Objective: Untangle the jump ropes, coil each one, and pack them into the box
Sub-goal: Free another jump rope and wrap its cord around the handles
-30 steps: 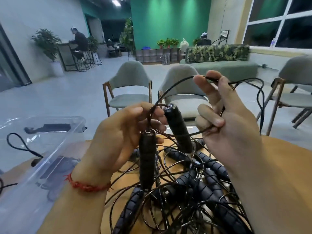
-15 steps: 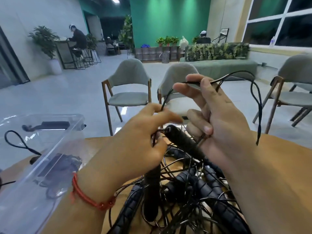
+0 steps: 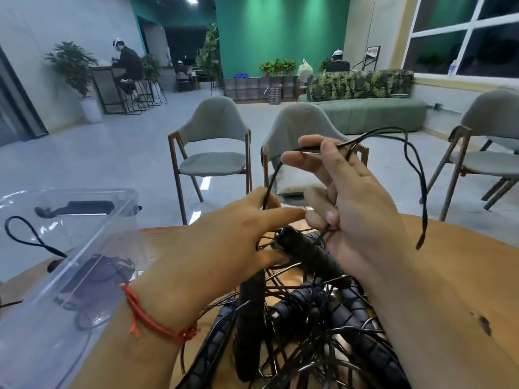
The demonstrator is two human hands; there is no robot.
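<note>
Black cord, thin and springy: probably light, slick and quick to snag.
The jump ropes (image 3: 309,318) lie tangled on the table (image 3: 449,262) at 6 o'clock, with the box (image 3: 70,248) at 9; the ribbed handles (image 3: 309,252) look like the surest hold. The right hand (image 3: 356,209), raised palm-in, pinches the cord (image 3: 310,148) between thumb and forefinger. The left hand (image 3: 224,248), knuckles up, grips the same cord at its fingers.

The single camera sits on my head, facing forward and down across the table (image 3: 161,237). My left hand (image 3: 224,254) and right hand (image 3: 359,214) fill the centre, close to the lens. The jump ropes (image 3: 309,307) sit at the lower edge and the box (image 3: 70,248) at the left. The room recedes beyond.
</note>
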